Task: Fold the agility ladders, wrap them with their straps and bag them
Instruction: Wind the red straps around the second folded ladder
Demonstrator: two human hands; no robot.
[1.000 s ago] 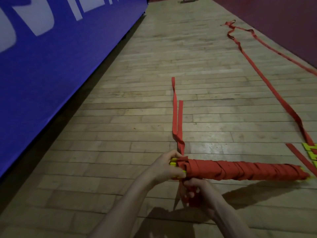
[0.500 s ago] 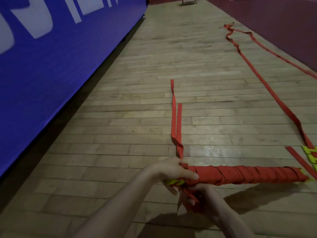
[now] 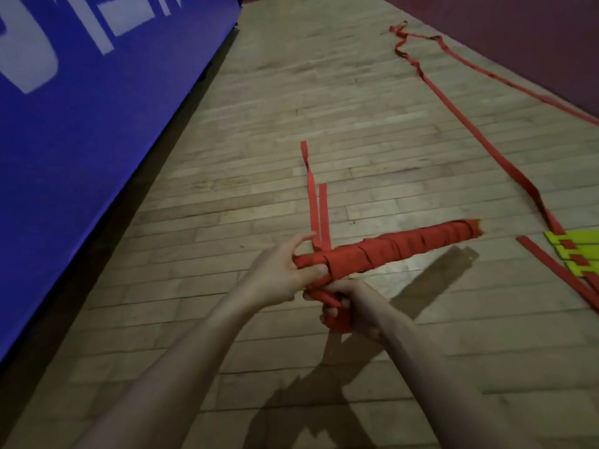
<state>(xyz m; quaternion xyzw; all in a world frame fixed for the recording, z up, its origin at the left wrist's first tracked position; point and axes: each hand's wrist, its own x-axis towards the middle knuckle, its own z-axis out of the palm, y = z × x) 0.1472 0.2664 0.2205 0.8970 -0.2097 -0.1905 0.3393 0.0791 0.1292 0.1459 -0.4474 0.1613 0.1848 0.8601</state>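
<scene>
A folded agility ladder bundle (image 3: 398, 244), wound all over in red strap, is held above the wooden floor with its far end tilted up to the right. My left hand (image 3: 278, 273) grips its near left end, fingers curled around it. Just below, my right hand (image 3: 350, 314) holds a bunch of loose red strap under that end. Two red strap tails (image 3: 316, 202) trail from the bundle's left end away over the floor.
A second ladder with yellow rungs (image 3: 573, 251) lies at the right edge, its long red straps (image 3: 479, 137) running far up the wooden floor (image 3: 291, 124). A blue padded wall (image 3: 81, 124) lines the left side, a dark red wall (image 3: 534, 43) the right.
The bundle has come up off the floor and tilted, its right end rising. My left hand has shifted its grip around the left end; my right hand stays below with strap.
</scene>
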